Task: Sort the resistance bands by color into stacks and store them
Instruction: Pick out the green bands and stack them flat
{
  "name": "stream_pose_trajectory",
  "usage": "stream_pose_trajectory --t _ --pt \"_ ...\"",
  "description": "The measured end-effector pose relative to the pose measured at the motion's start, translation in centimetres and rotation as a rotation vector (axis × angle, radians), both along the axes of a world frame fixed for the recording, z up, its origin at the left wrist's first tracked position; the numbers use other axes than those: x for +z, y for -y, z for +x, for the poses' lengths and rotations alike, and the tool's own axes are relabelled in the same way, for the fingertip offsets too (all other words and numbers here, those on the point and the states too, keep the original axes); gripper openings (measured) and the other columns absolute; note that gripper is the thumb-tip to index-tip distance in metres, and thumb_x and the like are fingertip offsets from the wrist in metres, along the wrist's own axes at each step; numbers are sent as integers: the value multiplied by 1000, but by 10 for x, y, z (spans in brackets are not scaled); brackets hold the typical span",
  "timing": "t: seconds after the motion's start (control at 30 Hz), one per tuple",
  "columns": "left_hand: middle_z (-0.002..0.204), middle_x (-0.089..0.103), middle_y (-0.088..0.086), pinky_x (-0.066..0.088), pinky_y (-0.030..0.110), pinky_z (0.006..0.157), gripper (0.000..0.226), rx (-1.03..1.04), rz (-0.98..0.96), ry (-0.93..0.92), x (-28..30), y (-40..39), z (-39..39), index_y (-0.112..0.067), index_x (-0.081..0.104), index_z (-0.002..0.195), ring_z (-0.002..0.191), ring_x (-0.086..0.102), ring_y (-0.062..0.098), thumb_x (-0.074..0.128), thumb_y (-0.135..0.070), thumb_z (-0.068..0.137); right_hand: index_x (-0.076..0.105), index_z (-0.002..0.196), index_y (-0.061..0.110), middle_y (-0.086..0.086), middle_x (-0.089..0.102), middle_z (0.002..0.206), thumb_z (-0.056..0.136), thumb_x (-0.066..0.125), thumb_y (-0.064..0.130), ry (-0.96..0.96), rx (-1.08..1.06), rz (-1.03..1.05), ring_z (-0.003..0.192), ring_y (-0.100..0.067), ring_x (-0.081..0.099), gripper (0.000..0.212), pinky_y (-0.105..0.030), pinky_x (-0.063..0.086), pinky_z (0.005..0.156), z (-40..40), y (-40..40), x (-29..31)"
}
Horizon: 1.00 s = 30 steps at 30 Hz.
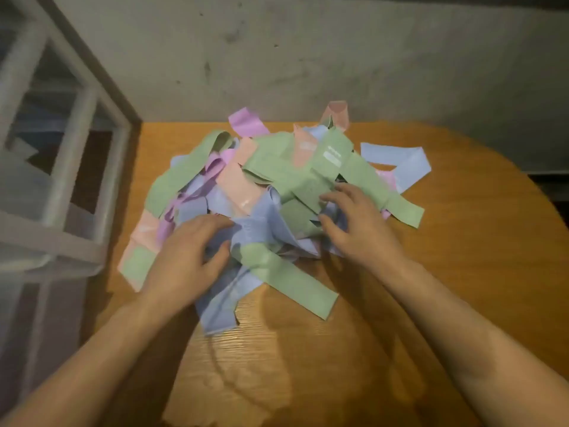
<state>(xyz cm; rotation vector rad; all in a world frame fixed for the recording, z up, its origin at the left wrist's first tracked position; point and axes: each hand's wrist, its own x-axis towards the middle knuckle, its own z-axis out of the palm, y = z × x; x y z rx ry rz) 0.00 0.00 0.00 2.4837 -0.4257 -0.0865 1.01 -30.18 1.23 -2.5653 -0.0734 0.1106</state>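
Across the frame's lower and middle part spreads a wooden table [431,241], a tangled pile of resistance bands [277,186] at centre; left hand [187,254] and right hand [354,223] rest on it, fingers loosely spread, gripping nothing clearly

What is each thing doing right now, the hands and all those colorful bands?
Pile of resistance bands: mixed colors, tangled, unsorted on the wooden table.
Left hand: fingers spread, resting on blue bands.
Right hand: fingers curled, touching green bands.
Shelf rack: beside the table; contents blurred.
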Motion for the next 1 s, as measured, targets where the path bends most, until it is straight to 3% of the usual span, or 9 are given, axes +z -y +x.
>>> stream_pose_trajectory --t 0.17,0.4,0.5,0.63,0.77,1.0 --pt "123 65 -5 39 28 96 35 -30 49 96 -27 3 0 -21 64 122 119 52 13 53 -35 92 60 133 23 -2 34 155 96 63 35 77 -27 -49 141 -21 33 38 -28 28 107 -6 -9 -27" --pt "123 63 -4 39 28 98 46 -20 15 200 -29 -1 -35 -19 65 122 118 52 12 45 -47 91 53 140 27 0 24 163 98 59 38 159 -20 -81 148 -21 22 43 -43 30 115 -44 -17 -33" --pt "124 61 -6 43 31 98 36 -1 10 200 -20 0 -70 -22 63 125 116 54 12 55 -38 93 52 139 26 -4 30 159 100 58 38 227 -4 -76 146 -25 27 41 -43 31 114 -84 -21 -26" --pt "131 58 -9 50 35 99 34 17 40 180 2 1 -127 -28 59 130 116 54 10 60 -33 97 54 138 23 -3 40 150 98 61 28 209 8 -22 141 -23 34 42 -25 25 101 -141 -21 -3" --pt "137 53 -14 50 31 101 35 33 87 220 26 4 -174 -34 55 133 124 52 7 59 -37 98 51 140 25 2 47 143 96 61 29 232 26 -23 133 -18 43 45 -28 33 105 -182 -15 20" --pt "138 51 -19 48 24 94 35 43 100 263 44 9 -225 -39 53 133 120 49 1 59 -41 98 52 141 24 2 53 138 96 64 30 295 10 55 129 -15 48 47 -33 41 107 -235 -2 36"
